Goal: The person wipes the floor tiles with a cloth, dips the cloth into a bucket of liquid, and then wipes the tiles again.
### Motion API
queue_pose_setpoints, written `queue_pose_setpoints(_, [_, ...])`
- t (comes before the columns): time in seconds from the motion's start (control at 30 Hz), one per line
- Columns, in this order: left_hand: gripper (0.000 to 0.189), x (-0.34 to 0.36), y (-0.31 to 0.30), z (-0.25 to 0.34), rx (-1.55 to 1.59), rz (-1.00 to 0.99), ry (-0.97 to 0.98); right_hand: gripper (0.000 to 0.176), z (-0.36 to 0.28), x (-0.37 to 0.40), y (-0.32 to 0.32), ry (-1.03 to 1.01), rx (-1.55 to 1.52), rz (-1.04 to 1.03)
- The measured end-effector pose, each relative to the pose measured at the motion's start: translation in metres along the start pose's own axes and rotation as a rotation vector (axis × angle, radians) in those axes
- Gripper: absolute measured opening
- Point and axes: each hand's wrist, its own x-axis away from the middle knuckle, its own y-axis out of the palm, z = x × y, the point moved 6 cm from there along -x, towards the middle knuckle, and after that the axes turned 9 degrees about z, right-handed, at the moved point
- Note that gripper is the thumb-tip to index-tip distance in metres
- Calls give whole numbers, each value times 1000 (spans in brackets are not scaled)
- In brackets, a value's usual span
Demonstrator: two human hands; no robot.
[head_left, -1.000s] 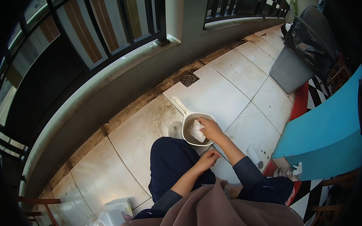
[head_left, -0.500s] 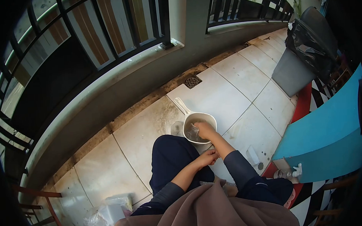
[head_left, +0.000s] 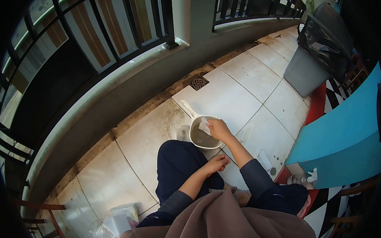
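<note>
A white water dipper [head_left: 190,108] with murky water in it stands on the floor tiles, its handle pointing up and left. Over its right rim, my right hand [head_left: 218,129] pinches a limp whitish wet wipe or scrap of cloth [head_left: 204,125]. My left hand [head_left: 218,163] is closed beside my knee, just below the dipper; whether anything is inside its fingers is hidden. Against the dipper's left side lies a greyish, see-through item [head_left: 183,133] that I cannot identify. A pale, flat white piece [head_left: 264,159] rests on the tiles to the right.
A floor drain [head_left: 198,83] lies by the low wall. At the right stand a grey bin [head_left: 304,71] with a black bag, a blue panel [head_left: 338,135] and a spray bottle [head_left: 312,176]. Clear plastic packaging [head_left: 114,226] lies lower left, near a chair [head_left: 42,204].
My right hand has lifted out of the dipper, and the whitish wipe or cloth now shows in its fingers. My left hand stays closed, a little farther from my right forearm.
</note>
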Motion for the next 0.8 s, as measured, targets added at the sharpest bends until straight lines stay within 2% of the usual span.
queue_pose_setpoints(0.03, [7, -1, 0, 0, 19, 10, 8, 23, -4, 2, 1, -31, 68, 6])
queue_pose_setpoints(0.13, [7, -1, 1, 0, 39, 24, -8, 34, -3, 11, 20, -177, 150, 24])
queue_pose_setpoints(0.33, [9, 2, -1, 2, -19, 85, -23, 31, 3, 10, 63, -166, 409, -300])
queue_pose_setpoints(0.43, [8, 2, -1, 3, -31, 38, -33, 30, 9, 9, 73, -49, 407, -475])
queue_pose_setpoints(0.53, [7, 1, -1, 2, 2, 29, -17, 31, 2, 6, 53, -61, 147, -350])
queue_pose_setpoints(0.63, [7, 0, -1, 0, -36, 9, -29, 38, 7, -3, 37, -183, -255, -207])
queue_pose_setpoints(0.73, [7, -1, 0, 1, -33, -1, -38, 43, 15, 1, 24, 164, -664, -368])
queue_pose_setpoints(0.77, [7, -1, 1, 1, -32, 0, -33, 44, 8, 4, 18, 261, -900, -397])
queue_pose_setpoints(0.8, [7, 0, 1, 1, -31, 3, -28, 42, 7, 5, 15, 297, -964, -388])
